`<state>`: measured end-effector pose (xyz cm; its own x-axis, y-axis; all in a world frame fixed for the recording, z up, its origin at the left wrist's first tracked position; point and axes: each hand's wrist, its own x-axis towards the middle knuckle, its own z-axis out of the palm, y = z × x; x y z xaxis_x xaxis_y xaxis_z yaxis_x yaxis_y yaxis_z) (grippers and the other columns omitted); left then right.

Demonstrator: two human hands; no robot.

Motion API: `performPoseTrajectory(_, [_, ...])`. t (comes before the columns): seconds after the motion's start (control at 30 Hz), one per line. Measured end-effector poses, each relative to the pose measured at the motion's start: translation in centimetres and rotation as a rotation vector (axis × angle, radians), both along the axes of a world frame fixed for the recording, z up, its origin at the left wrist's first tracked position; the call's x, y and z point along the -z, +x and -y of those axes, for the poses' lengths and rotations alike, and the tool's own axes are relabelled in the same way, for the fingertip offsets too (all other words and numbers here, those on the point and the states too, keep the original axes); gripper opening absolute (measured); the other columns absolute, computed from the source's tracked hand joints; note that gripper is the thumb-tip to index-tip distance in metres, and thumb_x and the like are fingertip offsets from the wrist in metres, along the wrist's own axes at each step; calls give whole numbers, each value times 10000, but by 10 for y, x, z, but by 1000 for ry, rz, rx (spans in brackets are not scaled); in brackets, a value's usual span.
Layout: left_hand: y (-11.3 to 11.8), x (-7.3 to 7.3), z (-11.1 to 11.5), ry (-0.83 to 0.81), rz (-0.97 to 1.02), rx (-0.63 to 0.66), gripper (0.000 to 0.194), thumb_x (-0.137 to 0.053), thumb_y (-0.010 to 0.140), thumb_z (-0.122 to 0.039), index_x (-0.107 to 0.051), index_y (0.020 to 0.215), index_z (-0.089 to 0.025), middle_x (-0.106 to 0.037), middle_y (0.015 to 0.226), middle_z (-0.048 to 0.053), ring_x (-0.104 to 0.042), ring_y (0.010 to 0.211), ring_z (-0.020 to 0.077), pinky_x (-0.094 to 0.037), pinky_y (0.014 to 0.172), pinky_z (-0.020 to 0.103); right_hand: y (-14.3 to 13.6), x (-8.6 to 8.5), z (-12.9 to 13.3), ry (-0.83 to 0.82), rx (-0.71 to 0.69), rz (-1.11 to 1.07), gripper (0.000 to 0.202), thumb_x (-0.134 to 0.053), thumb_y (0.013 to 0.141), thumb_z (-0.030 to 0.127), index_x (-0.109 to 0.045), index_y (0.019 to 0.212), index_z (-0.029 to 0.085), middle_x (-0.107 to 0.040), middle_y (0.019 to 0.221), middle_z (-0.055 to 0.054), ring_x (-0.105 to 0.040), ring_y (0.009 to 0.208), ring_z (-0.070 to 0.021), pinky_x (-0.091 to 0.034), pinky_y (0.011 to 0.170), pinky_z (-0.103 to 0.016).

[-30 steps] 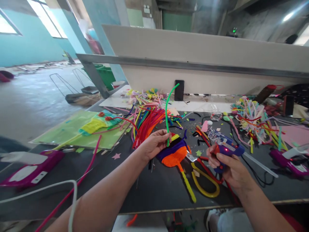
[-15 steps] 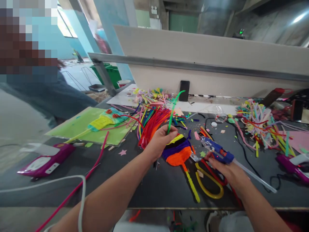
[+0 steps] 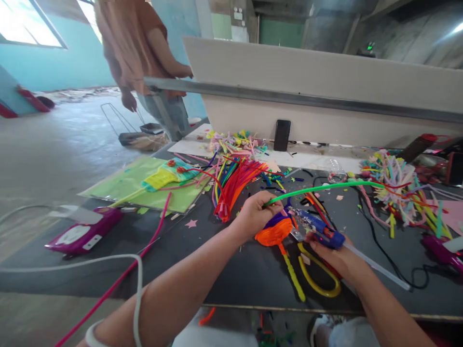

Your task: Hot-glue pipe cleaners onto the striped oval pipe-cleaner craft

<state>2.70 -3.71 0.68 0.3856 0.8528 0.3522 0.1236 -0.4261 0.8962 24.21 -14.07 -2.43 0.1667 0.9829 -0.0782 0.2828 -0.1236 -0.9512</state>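
Pinched in my left hand (image 3: 255, 217) is one end of a green pipe cleaner (image 3: 321, 188), which stretches out to the right in a low arch. Just under that hand lies a pipe-cleaner figure with an orange and purple body (image 3: 275, 234) and a yellow-green stem (image 3: 292, 277); the hand hides its upper part. My right hand (image 3: 336, 258) grips a blue hot glue gun (image 3: 320, 229), its nozzle pointing left toward the figure and a clear glue stick (image 3: 379, 270) protruding behind. Scissors with a yellow handle (image 3: 325, 293) lie below the glue gun, partly covered.
A bundle of colourful pipe cleaners (image 3: 238, 178) lies beyond my left hand. Left are a green sheet (image 3: 119, 183) bearing another figure, a magenta device (image 3: 85, 231) and a white cable (image 3: 139, 299). A phone (image 3: 282, 135) leans against the back board. A person (image 3: 141, 58) stands beyond the table.
The green pipe cleaner has swung from upright to nearly level, pointing right. My left hand now covers the figure's yellow and black top. The view has turned left, bringing more of the person in.
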Motion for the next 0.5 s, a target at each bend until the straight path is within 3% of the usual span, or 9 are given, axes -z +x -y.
performPoseTrajectory(0.07, [-9,4,-13,-49,26,-81,97,-606,772,-230,-663,724,-168,-623,699,6,-546,646,128,-398,601,227,7,-4,1,8,4,36,256,-698,680,453,-710,824,242,-753,863,-51,-695,848,-272,-549,779,-375])
performPoseTrajectory(0.13, [-22,9,-29,-98,89,-262,73,-620,744,-236,-633,761,-166,-578,645,-24,-514,585,110,-371,553,215,15,-7,1,18,25,69,267,-670,727,460,-706,878,242,-744,891,-39,-680,853,-253,-529,794,-355])
performPoseTrajectory(0.23, [-38,14,-49,-178,63,-371,251,-644,701,-232,-633,949,-192,-480,541,-73,-470,503,104,-337,488,207,24,-5,0,43,25,63,279,-649,772,451,-678,923,218,-719,851,-25,-640,741,-201,-504,711,-313])
performPoseTrajectory(0.3, [-40,13,-50,-178,57,-415,246,-674,694,-288,-643,917,-188,-510,581,-62,-447,508,93,-324,477,204,25,-2,-2,55,4,27,279,-648,783,443,-666,922,202,-703,811,-18,-609,686,-174,-483,668,-290])
performPoseTrajectory(0.4, [-24,10,-34,-249,168,-301,236,-720,681,-352,-634,782,-158,-504,597,-49,-391,495,60,-291,466,196,19,0,-1,43,-22,-6,285,-648,781,445,-672,919,198,-713,844,-26,-629,733,-189,-484,680,-291])
performPoseTrajectory(0.5, [1,9,-9,-546,389,-64,324,-776,642,-380,-610,790,-144,-384,526,-79,-254,419,28,-160,401,194,10,-5,3,22,-8,-4,313,-645,761,472,-691,915,203,-733,893,-47,-668,813,-240,-513,718,-330])
